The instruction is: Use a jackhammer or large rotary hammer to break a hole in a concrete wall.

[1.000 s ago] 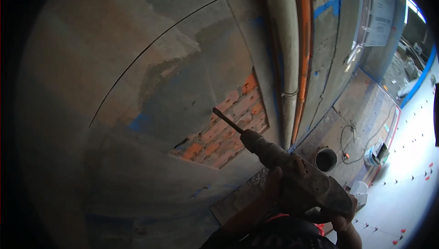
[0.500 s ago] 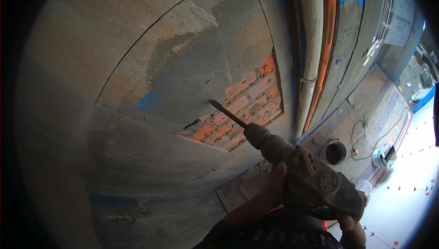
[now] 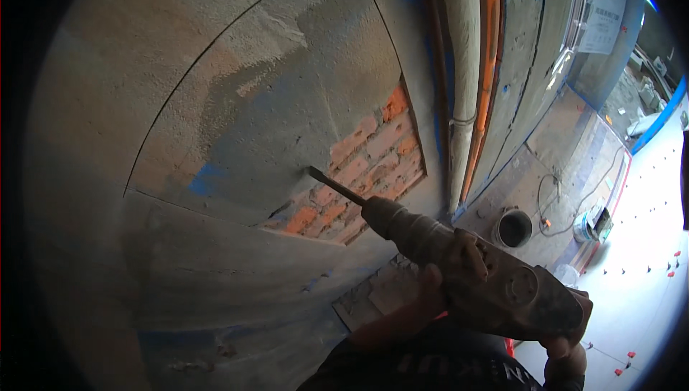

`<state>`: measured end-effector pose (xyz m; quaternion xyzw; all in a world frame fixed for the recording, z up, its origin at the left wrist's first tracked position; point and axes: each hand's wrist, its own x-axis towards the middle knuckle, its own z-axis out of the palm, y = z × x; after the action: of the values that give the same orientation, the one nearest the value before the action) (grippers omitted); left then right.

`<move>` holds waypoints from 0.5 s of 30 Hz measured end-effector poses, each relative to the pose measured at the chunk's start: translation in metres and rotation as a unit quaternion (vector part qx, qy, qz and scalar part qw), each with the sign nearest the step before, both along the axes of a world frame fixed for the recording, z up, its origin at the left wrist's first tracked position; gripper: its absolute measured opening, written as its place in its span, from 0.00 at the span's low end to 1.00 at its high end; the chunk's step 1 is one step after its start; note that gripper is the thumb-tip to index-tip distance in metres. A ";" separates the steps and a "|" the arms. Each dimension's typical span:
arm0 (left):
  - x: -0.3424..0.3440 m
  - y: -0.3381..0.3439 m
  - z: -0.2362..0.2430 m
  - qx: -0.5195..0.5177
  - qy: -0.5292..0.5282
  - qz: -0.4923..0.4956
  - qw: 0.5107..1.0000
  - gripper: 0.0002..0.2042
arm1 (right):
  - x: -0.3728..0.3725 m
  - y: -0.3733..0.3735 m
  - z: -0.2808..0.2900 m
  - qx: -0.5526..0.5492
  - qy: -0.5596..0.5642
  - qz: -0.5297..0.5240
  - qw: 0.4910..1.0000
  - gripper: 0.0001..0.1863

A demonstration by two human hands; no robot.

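Note:
A dusty demolition hammer [image 3: 502, 283] runs diagonally across the lower right, its chisel [image 3: 337, 186] pointing up and left at the wall. The chisel tip is against or very close to the grey plaster [image 3: 280, 154], just beside the bared brickwork [image 3: 359, 183]; contact is hard to judge. Closed around the front of the tool's body is my left hand [image 3: 427, 294], its fingers partly hidden below. My right hand [image 3: 567, 348] grips the rear handle, mostly behind the housing. Dark cut lines in the plaster border the patch with the bricks.
Right of the patch, a pale pipe [image 3: 465, 54] and an orange pipe [image 3: 489, 54] run along the wall. On the floor stand a dark bucket [image 3: 514, 229] and a white pail [image 3: 590, 224], near a loose cable [image 3: 552, 197]. White tiles [image 3: 646, 247] with red clips lie farther right.
The view has shifted, so the wall sits lower and farther left. A dark loose flake at the plaster's lower edge no longer shows there. Both hands keep their grip on the demolition hammer.

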<state>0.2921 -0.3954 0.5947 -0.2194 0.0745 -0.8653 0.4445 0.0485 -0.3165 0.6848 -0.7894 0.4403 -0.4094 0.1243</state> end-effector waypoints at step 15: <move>0.009 -0.010 -0.042 -0.122 -0.329 0.156 0.924 0.53 | 0.012 -0.002 0.002 0.214 -0.239 0.032 0.947 0.20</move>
<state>0.3008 -0.4050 0.5532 0.0160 -0.2166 -0.8111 0.5431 0.0608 -0.3185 0.6864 -0.6373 0.4491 -0.4779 0.4047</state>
